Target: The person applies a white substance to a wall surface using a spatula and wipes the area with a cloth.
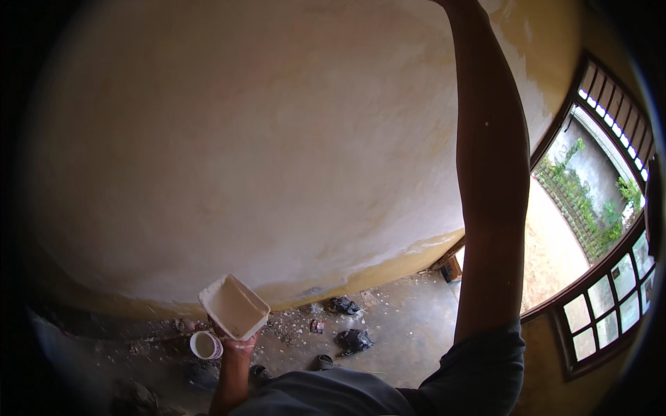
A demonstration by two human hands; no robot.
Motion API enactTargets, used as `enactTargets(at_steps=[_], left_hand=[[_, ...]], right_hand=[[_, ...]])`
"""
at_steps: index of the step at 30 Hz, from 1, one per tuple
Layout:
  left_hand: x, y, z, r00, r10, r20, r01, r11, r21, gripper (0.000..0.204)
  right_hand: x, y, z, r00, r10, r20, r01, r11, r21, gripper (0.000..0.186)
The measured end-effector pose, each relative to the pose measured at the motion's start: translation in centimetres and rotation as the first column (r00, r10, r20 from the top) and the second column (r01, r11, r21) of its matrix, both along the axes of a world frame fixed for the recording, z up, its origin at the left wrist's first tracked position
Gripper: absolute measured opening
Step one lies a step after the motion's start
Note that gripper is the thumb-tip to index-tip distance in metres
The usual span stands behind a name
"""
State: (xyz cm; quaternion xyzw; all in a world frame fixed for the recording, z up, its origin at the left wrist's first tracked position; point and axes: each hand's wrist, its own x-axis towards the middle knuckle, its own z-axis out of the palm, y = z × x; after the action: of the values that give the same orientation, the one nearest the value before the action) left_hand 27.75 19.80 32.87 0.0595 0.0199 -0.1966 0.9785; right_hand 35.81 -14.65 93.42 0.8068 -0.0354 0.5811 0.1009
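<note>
My left hand [238, 346] is closed around a rectangular, off-white plastic tub [226, 286], low and left of the middle. The tub is tilted so that its inside shows, with pale paste spread in it. Some white paste smears the hand near the tub. My right arm [491, 166] stretches straight up along the wall, and its hand lies past the upper edge of the picture, so whatever it holds is hidden. The broad wall [243, 152] in front of me has a whitish, patchy coat, with yellow paint showing at its lower edge and upper right.
A white bucket [206, 345] stands on the floor beside my left hand. Black plastic bags [354, 340], a small red packet [317, 326] and pale crumbs litter the floor [402, 326] along the wall. At right are an open doorway [555, 243] and a paned window frame [607, 329].
</note>
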Motion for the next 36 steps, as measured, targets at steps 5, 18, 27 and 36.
enactTargets(at_steps=[5, 18, 27, 36], left_hand=[[-0.7, 0.8, 0.4, 0.993, -0.057, 0.102, 0.061, 0.997, -0.037, 0.06], [-0.5, 0.5, -1.6, 0.984, -0.138, 0.111, 0.147, 0.986, -0.078, 0.058], [-1.5, 0.4, 2.1, 0.989, -0.116, 0.09, 0.124, 0.988, -0.091, 0.056], [-1.0, 0.7, -1.8, 0.996, -0.092, -0.013, 0.092, 0.996, 0.0, 0.055]], right_hand=[[0.3, 2.8, -7.6, 0.972, 0.117, -0.204, -0.108, 0.993, 0.055, 0.039], [-0.9, -7.0, -6.9, 0.952, 0.102, 0.29, -0.083, 0.994, -0.076, 0.035], [-3.2, -2.3, -19.3, 0.939, 0.061, -0.338, -0.041, 0.997, 0.067, 0.021], [-0.5, -3.6, -30.7, 0.991, 0.047, -0.127, -0.077, 0.967, -0.242, 0.015]])
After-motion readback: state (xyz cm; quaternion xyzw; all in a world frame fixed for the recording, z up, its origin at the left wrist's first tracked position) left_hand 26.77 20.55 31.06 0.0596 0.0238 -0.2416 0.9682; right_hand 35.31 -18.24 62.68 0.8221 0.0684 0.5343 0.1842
